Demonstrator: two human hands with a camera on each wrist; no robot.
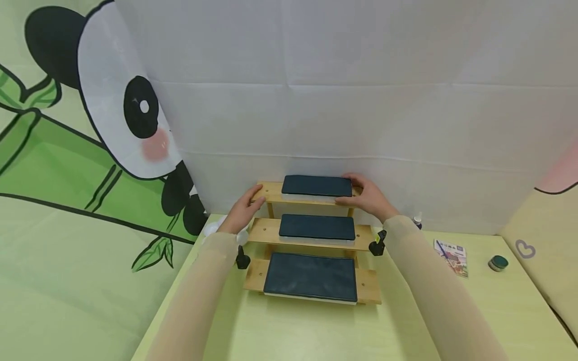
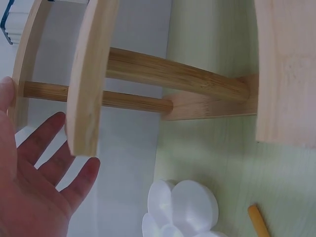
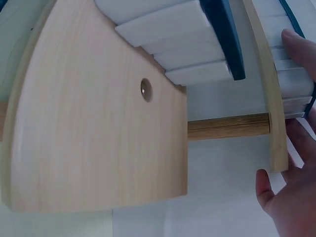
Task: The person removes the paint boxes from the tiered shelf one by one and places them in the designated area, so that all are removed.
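A three-step wooden shelf stands on the pale green table against a white backdrop. Each step carries a dark slab on a white base. My right hand grips the right end of the top slab, fingers behind it and thumb along its front; the right wrist view has a fingertip on the white base. My left hand is at the left end of the top step, thumb on the board. Its fingers lie straight and spread beside the shelf's ends.
A white flower-shaped object and a yellow stick lie left of the shelf. Black clips sit at both sides. To the right are a small bottle, a booklet and a round green tin.
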